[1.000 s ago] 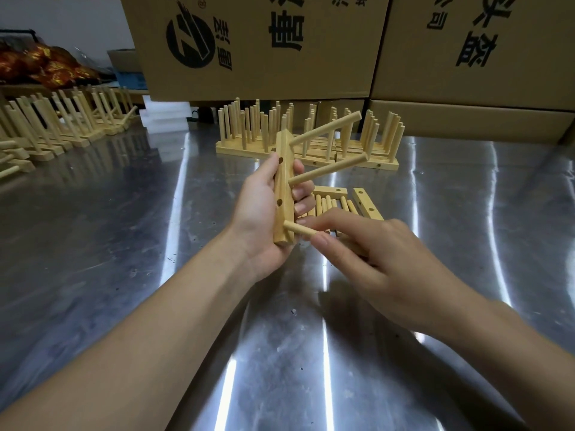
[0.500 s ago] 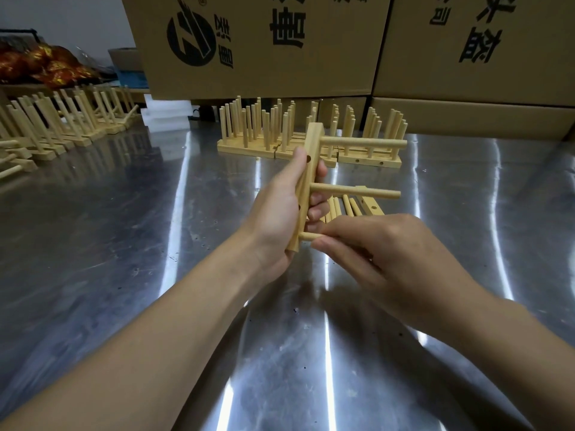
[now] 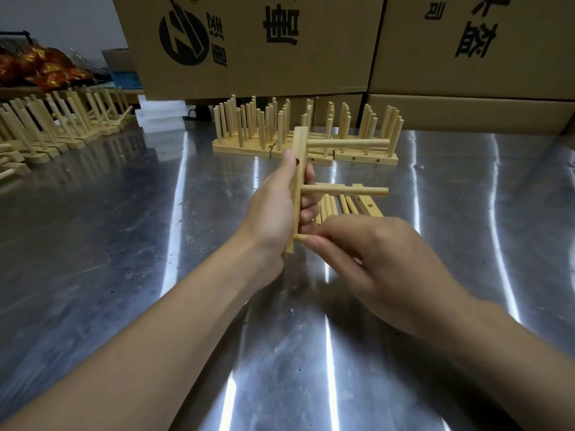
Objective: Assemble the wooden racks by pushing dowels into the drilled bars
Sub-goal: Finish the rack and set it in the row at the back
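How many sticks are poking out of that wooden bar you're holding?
3. The top dowel sticks out near the bar's upper end, the middle dowel at mid-length, and the bottom dowel is mostly hidden in the right hand pinching it. The left hand grips the bar.

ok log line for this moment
phase: inserting third dowel | left hand: grips bar near upright | right hand: pinches dowel at bar's lower end | seated: two dowels
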`<state>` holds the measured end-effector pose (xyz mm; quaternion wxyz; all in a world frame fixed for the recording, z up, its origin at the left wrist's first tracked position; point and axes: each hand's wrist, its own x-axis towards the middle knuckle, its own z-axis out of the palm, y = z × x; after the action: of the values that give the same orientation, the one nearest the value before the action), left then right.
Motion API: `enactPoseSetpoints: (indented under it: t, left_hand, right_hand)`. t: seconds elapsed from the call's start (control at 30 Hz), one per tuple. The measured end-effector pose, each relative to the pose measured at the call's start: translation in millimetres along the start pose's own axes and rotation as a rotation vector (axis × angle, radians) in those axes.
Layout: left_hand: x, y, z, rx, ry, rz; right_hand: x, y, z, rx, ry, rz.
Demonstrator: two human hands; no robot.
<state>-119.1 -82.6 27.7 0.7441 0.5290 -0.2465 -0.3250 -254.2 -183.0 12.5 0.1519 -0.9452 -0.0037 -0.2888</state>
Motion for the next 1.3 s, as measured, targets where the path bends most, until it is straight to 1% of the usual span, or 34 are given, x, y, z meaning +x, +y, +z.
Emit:
enactPoseSetpoints:
  t: [0.03,0.07,0.1,0.13,0.17,0.2,0.23,0.3,0.33,0.37,0.43,0.47,0.5,0.53,0.6,0.63,0.67,0.7,0.73,0.8,0.83,0.87,0.9,0.93,0.97,1.0,1.07,1.17,1.23,1.3]
  left_hand:
    - [0,-1,0,0.025,-0.007,0.014]
    - [-1,-2,0,0.066,-0.011,0.031]
    - [-1,-3,1,0.106,-0.012,0.043]
    - [-2,-5,2,0.130,-0.009,0.042]
    - [-2,-5,4,0.130,0.001,0.029]
    - [-3,-6,4,0.114,0.015,0.013]
    - [-2,-5,5,0.094,0.027,-0.001]
    - [-1,-4,3,0.034,0.032,-0.017]
    - [0,-3,3,-0.001,0.027,-0.024]
    - [0,-3,3,-0.029,0.018,-0.031]
    - [-1,-4,5,-0.054,-0.002,-0.029]
    - [-2,-4,5,-0.052,-0.011,-0.018]
    - [-2,-5,6,-0.038,-0.017,-0.002]
    - [-3,-5,6,-0.009,-0.019,0.020]
    - [-4,-6,7,0.065,-0.022,0.068]
    - [-5,-7,8,0.098,-0.026,0.085]
    - [-5,-8,9,0.120,-0.022,0.095]
    - [-4,-8,9,0.125,-0.008,0.095]
    - [-3,-7,9,0.113,0.012,0.081]
    - [-1,-6,8,0.047,0.039,0.028]
    - [0,-6,7,0.009,0.040,0.000]
    - [0,-5,7,-0.024,0.035,-0.022]
    - [0,-6,8,-0.046,0.027,-0.036]
    - [-1,-6,8,-0.054,0.020,-0.038]
    - [-1,-7,8,-0.055,0.010,-0.028]
    - [-2,-7,8,-0.050,0.001,-0.008]
    - [-3,-7,7,-0.016,-0.004,0.037]
    - [-6,-9,9,0.061,0.002,0.096]
    - [-7,-11,11,0.115,-0.014,0.157]
    - [-8,-13,13,0.182,-0.027,0.228]
  right_hand:
    - [-2,-1,5,0.072,-0.003,0.047]
    - [-4,-1,9,0.324,-0.030,0.232]
    - [-3,-5,10,0.675,-0.113,0.482]
    - [-1,-8,9,0.951,-0.215,0.709]
    - [1,-9,7,1.077,-0.255,0.810]
    - [1,-7,7,0.999,-0.271,0.794]
    - [1,-4,7,0.842,-0.231,0.685]
    - [3,-3,5,0.439,-0.061,0.340]
    - [3,-4,3,0.267,0.002,0.202]
    - [2,-6,3,0.157,0.034,0.105]
    - [1,-7,5,0.103,0.051,0.033]
    - [1,-7,6,0.128,0.053,0.057]
    - [1,-7,7,0.240,0.034,0.147]
    - [1,-8,7,0.448,-0.016,0.314]
    - [5,-12,2,0.988,-0.193,0.729]
    - [6,-12,1,1.135,-0.247,0.848]
    - [6,-11,0,1.149,-0.276,0.881]
    - [7,-10,1,1.076,-0.278,0.858]
    - [7,-8,0,0.913,-0.258,0.764]
    - [6,-5,0,0.461,-0.156,0.452]
    - [5,-4,1,0.270,-0.105,0.291]
    - [5,-5,0,0.137,-0.072,0.173]
    - [4,-5,0,0.084,-0.046,0.099]
    - [4,-5,1,0.098,-0.023,0.073]
    - [3,-5,3,0.152,-0.009,0.094]
    - [4,-6,5,0.234,-0.021,0.160]
    - [5,-9,6,0.481,-0.113,0.383]
    - [7,-12,3,1.002,-0.245,0.786]
    - [10,-11,-1,1.218,-0.347,0.958]
    - [12,-8,-7,1.367,-0.458,1.066]
